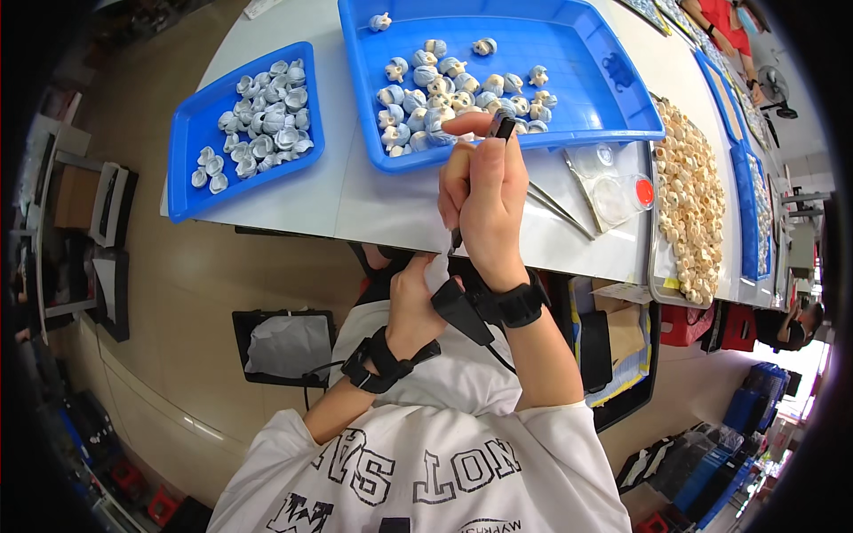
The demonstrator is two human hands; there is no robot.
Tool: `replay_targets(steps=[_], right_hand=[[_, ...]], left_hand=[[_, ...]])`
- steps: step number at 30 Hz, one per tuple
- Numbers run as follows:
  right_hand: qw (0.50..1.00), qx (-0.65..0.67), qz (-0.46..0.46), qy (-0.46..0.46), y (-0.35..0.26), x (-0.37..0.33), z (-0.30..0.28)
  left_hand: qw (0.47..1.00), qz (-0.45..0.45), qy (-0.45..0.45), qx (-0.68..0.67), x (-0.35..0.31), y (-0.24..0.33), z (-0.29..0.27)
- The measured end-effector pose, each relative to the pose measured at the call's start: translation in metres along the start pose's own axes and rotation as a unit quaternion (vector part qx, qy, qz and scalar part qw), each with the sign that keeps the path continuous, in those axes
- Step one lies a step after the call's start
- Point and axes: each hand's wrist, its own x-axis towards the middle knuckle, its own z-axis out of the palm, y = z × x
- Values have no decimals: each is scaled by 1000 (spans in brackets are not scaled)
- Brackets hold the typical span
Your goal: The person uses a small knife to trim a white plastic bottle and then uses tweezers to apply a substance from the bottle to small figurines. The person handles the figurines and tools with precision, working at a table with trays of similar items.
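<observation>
Head view: right hand (487,200) fingers gripping dark tool (500,126) over table edge (391,233), left hand (416,298) fingers pinching white piece (437,269).

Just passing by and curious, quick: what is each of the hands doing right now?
Left hand: closed around a small white piece.
Right hand: closed on a thin dark tool, its lower tip at the white piece.

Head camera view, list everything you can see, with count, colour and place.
large tray: one, blue, table centre, holding many pale small parts
small tray: one, blue, table left, holding pale small parts
cream parts: a large heap, table right
clear bags: a few, beside the large tray
bin: one, black, floor under the table
right hand: raised, gripping a thin dark tool
left hand: below it, holding a small white piece
</observation>
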Motion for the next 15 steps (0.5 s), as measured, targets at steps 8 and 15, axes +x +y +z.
replay_targets(steps=[8, 15], right_hand=[[993, 68, 97, -1, -18, 0, 7], [991, -48, 11, 126, -8, -2, 28]], left_hand=[[996, -80, -16, -24, 2, 9, -1], [998, -20, -36, -50, 1, 0, -4]])
